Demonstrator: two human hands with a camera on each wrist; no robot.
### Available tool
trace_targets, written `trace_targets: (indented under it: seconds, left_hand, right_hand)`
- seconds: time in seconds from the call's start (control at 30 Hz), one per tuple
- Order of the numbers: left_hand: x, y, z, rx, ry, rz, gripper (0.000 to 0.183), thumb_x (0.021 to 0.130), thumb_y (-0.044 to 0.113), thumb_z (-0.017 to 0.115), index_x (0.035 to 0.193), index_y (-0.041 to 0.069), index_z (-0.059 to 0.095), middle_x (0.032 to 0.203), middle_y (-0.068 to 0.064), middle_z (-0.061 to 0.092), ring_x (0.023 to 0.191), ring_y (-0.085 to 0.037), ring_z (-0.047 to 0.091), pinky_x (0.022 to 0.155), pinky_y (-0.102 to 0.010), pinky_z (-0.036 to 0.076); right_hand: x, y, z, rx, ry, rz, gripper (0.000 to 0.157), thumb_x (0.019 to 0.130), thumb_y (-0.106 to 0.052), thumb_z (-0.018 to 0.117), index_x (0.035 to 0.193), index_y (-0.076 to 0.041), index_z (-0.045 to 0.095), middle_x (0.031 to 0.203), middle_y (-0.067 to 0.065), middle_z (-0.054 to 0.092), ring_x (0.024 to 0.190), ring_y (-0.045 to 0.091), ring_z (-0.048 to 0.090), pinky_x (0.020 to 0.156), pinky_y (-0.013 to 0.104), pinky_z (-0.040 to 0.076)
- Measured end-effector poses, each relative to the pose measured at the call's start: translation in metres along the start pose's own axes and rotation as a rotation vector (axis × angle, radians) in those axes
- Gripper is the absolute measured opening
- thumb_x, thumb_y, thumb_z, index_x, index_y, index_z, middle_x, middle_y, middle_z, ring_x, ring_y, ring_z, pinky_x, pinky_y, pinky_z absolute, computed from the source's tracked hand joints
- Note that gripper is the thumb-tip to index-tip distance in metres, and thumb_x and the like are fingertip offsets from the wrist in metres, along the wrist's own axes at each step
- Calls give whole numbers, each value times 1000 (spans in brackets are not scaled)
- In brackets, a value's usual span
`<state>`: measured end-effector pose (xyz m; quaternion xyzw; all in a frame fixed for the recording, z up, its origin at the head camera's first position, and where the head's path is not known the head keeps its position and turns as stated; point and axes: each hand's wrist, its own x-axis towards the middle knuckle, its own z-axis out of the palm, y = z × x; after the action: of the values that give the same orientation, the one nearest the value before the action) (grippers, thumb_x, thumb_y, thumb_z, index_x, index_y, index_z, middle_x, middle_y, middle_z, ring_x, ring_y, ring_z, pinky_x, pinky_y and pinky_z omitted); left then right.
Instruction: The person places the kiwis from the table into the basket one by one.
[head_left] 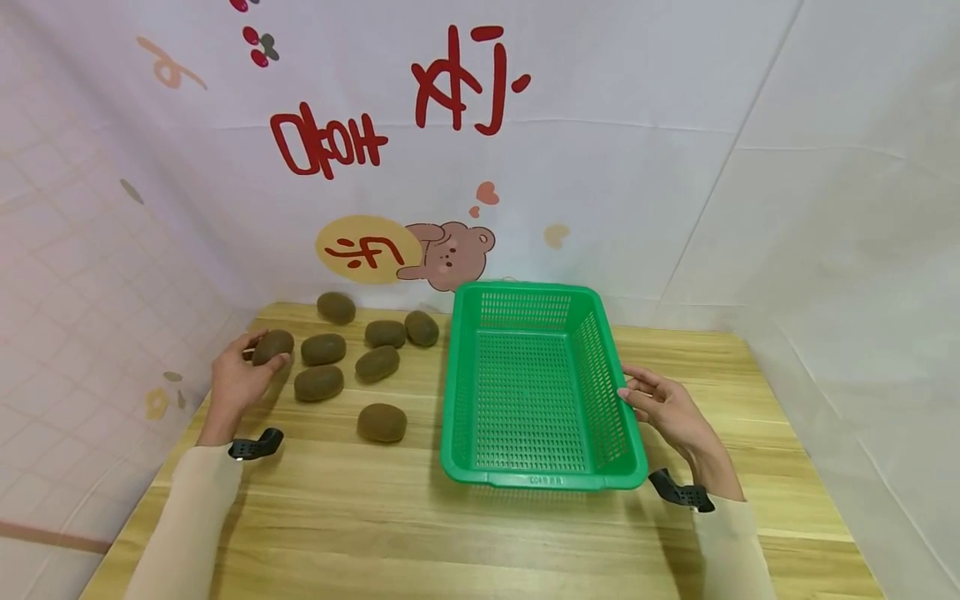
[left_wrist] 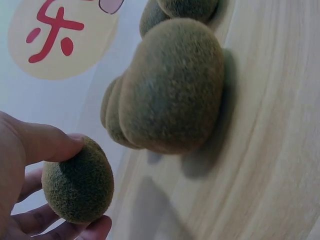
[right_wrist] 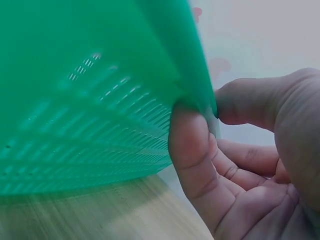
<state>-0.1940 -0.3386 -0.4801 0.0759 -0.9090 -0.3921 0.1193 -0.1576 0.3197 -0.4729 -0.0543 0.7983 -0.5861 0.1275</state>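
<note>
My left hand [head_left: 242, 379] grips a brown fuzzy kiwi [head_left: 273, 347] at the left side of the table. In the left wrist view, the thumb lies on top of that kiwi [left_wrist: 79, 182] and the fingers curl beneath it. Several more kiwis lie to its right, among them a near one [head_left: 382, 422] set apart from the others. A green plastic basket [head_left: 543, 481] with slotted walls stands right of the kiwis, its visible floor bare. At the basket's right side, my right hand [head_left: 678, 421] pinches the rim [right_wrist: 192, 60] between thumb and forefinger.
The wooden table [head_left: 360, 533] meets a white printed cloth [head_left: 600, 208] at the back, with more cloth at both sides. A black strap [head_left: 257, 445] circles the left wrist and another strap [head_left: 681, 492] the right.
</note>
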Motion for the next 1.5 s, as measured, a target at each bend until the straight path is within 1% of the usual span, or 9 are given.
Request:
trace_targets:
  seconds: [0.17, 0.37, 0.47, 0.67, 0.83, 1.1, 1.3, 1.4, 1.5]
  left_hand:
    - [-3, 10, -2, -16, -3, 10, 63, 98, 26, 71, 152, 2, 48, 144, -32, 51, 121, -50, 53, 81, -46, 51]
    - [-6, 24, 0, -53, -19, 17, 64, 97, 27, 72, 152, 5, 48, 145, -30, 52, 123, -49, 53, 76, -32, 47]
    - [-8, 32, 3, -72, -21, 19, 64, 97, 29, 72, 152, 7, 49, 144, -29, 53, 124, -47, 53, 77, -27, 45]
    - [-11, 44, 13, -101, -11, 67, 63, 95, 28, 75, 149, 7, 53, 141, -28, 57, 120, -46, 57, 71, -12, 43]
    - [-12, 54, 20, -122, -14, 95, 62, 94, 26, 76, 148, 6, 54, 142, -26, 57, 120, -44, 59, 72, -7, 42]
    - [-15, 68, 32, -122, 7, 136, 59, 91, 22, 79, 143, 6, 59, 142, -22, 60, 120, -41, 61, 77, -8, 43]
    - [-17, 77, 42, -153, -16, 145, 59, 90, 19, 80, 144, 8, 59, 141, -22, 60, 120, -39, 63, 82, -10, 46]
    - [-17, 83, 47, -161, -30, 147, 59, 91, 19, 79, 145, 8, 58, 141, -23, 60, 121, -40, 63, 88, -19, 51]
    - [-18, 91, 53, -179, -54, 153, 60, 91, 20, 79, 146, 10, 57, 143, -22, 59, 124, -40, 62, 95, -37, 55]
  right_hand:
    - [0, 0, -1, 0, 2, -8, 68, 104, -30, 63, 159, -5, 34, 108, 2, 56, 87, 8, 56, 78, 26, 56]
    - [0, 0, -1, -4, 6, -3, 68, 103, -30, 64, 159, -5, 34, 108, 2, 56, 87, 8, 56, 78, 26, 56]
    - [-1, -2, -1, -11, 11, 2, 69, 103, -31, 64, 159, -6, 35, 108, 2, 56, 87, 8, 55, 77, 26, 56]
    - [-1, -2, -1, -30, 23, 14, 68, 103, -33, 64, 159, -7, 36, 109, 3, 56, 88, 9, 55, 77, 26, 56]
    - [-2, -2, -1, -41, 29, 18, 68, 102, -34, 64, 159, -8, 36, 109, 2, 56, 89, 9, 55, 79, 26, 56]
    - [-2, -2, -1, -41, 29, 20, 69, 102, -34, 65, 159, -9, 36, 111, 3, 56, 89, 9, 56, 79, 27, 56]
    - [-1, -2, 0, -33, 30, 16, 69, 102, -34, 65, 159, -8, 36, 109, 3, 56, 89, 9, 56, 78, 26, 56]
    - [0, -1, 0, -21, 24, 12, 69, 102, -33, 65, 159, -7, 36, 109, 3, 57, 88, 9, 57, 78, 26, 56]
    - [0, -2, 0, -18, 22, 10, 69, 102, -33, 66, 159, -7, 36, 108, 3, 58, 88, 9, 58, 78, 26, 56]
